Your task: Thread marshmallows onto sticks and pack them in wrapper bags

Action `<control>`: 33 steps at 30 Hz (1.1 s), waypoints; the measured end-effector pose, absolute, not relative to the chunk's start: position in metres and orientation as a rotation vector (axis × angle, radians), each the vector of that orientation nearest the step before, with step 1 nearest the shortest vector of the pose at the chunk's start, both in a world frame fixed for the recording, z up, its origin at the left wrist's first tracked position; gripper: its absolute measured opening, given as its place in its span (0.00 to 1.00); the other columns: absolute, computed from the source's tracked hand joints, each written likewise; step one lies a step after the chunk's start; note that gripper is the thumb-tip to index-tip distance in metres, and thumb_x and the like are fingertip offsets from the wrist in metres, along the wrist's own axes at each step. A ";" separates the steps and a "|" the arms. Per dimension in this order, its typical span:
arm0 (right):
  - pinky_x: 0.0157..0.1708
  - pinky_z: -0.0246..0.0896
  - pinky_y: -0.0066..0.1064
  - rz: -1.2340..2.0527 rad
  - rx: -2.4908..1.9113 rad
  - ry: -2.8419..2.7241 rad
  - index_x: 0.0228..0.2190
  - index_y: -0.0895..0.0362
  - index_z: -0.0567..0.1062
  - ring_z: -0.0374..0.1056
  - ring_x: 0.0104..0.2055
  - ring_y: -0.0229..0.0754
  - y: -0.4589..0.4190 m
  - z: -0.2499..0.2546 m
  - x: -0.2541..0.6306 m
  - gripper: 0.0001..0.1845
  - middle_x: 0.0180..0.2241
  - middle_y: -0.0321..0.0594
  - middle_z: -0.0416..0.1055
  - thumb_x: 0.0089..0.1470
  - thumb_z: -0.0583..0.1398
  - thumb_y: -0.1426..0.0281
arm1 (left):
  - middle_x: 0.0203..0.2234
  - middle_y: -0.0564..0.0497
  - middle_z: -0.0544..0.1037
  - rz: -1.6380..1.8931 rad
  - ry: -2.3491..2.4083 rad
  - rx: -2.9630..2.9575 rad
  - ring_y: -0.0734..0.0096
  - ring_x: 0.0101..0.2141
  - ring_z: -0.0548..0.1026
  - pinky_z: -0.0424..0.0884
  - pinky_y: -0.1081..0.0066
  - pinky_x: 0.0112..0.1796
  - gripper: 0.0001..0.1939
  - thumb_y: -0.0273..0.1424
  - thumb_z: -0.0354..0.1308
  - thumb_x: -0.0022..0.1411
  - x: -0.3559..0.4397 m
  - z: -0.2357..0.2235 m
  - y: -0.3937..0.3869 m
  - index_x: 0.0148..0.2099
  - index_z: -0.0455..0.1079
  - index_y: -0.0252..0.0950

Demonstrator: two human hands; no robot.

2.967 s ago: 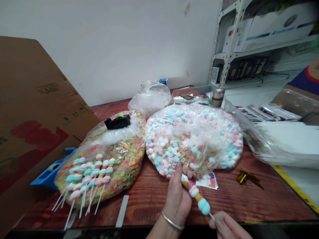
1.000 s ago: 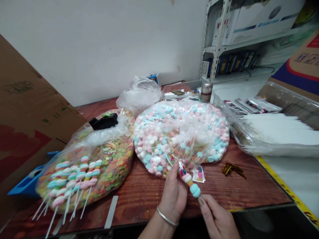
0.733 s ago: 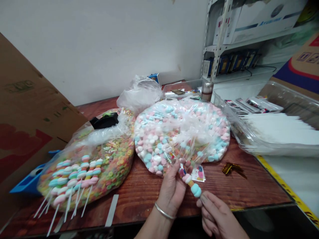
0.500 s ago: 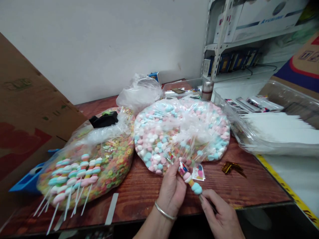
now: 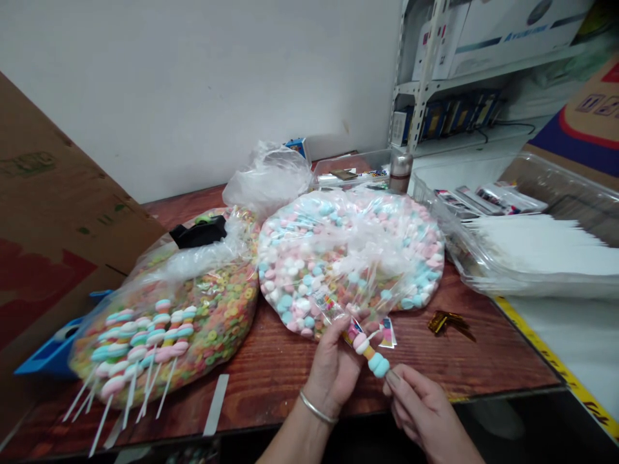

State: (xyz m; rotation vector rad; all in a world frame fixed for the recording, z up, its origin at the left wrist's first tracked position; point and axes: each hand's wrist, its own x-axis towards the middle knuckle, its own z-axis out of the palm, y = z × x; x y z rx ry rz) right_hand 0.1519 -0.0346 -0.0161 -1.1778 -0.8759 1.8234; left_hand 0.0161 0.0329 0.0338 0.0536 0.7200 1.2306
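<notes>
While a cardboard box point(image 5: 62, 212) slants in from the far left, a blue dispenser point(image 5: 51, 354) sits at its foot, partly behind a bag of ring candies point(image 5: 227, 309). On that bag lie loaded sticks point(image 5: 145, 338) of pastel marshmallows, white ends jutting toward the near edge, and a black holder point(image 5: 200, 232) rests higher up. A grey strip point(image 5: 216, 405) runs along the surface point(image 5: 275, 374), and a crumpled clear bag point(image 5: 268, 179) stands behind. Next comes a bulging bag of marshmallows point(image 5: 294, 258), filling the space directly beyond the hands. The left hand point(image 5: 338, 364) has its grip closed around the sleeved upper part of the candy skewer point(image 5: 370, 354), hiding much of it; the right hand point(image 5: 418, 399) pinches just below the blue pieces, its fingers covering the stick. Small printed cards point(image 5: 389, 333) peek out behind the left fingers, then come gold ties point(image 5: 449, 324) and a clear tray point(image 5: 476, 264) of white sticks point(image 5: 546, 251). Compared with three seconds ago, the loaded sticks lie the same, but the right fingers are closer to the blue pieces, where bare stick showed then; the cards are more covered than half a second ago. As for print, the left box bears red artwork and an illegible mark, the white carton point(image 5: 517, 35) on the shelf begins "Ayu", the rest blurred, and the yellow tape point(image 5: 556, 367) carries dark, unreadable characters.
</notes>
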 end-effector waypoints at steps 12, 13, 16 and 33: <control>0.17 0.47 0.23 1.464 -1.302 -1.188 0.24 0.55 0.68 0.52 0.17 0.32 -0.039 -0.018 0.150 0.22 0.15 0.28 0.57 0.59 0.55 0.52 | 0.29 0.50 0.77 1.340 0.717 -0.095 0.67 0.33 0.77 0.76 0.66 0.35 0.13 0.40 0.62 0.58 0.033 0.043 0.033 0.35 0.70 0.35; 0.20 0.52 0.25 1.223 -1.337 -1.373 0.25 0.55 0.70 0.58 0.19 0.34 -0.040 -0.020 0.151 0.19 0.18 0.31 0.63 0.60 0.55 0.56 | 0.30 0.50 0.77 1.349 0.749 -0.102 0.67 0.32 0.77 0.76 0.67 0.34 0.13 0.40 0.62 0.58 0.035 0.044 0.033 0.36 0.70 0.35; 0.27 0.56 0.29 0.492 -1.247 -1.831 0.32 0.56 0.75 0.66 0.24 0.38 -0.042 -0.022 0.154 0.08 0.23 0.37 0.72 0.61 0.56 0.71 | 0.29 0.49 0.77 1.350 0.835 -0.118 0.69 0.30 0.76 0.75 0.68 0.32 0.13 0.41 0.60 0.59 0.039 0.046 0.033 0.38 0.70 0.34; 0.23 0.57 0.23 1.035 -1.377 -1.464 0.25 0.55 0.70 0.61 0.22 0.36 -0.040 -0.009 0.154 0.18 0.20 0.32 0.64 0.63 0.51 0.60 | 0.26 0.52 0.73 1.263 0.691 0.046 0.69 0.29 0.73 0.72 0.64 0.39 0.15 0.43 0.60 0.59 0.039 0.047 0.024 0.35 0.70 0.35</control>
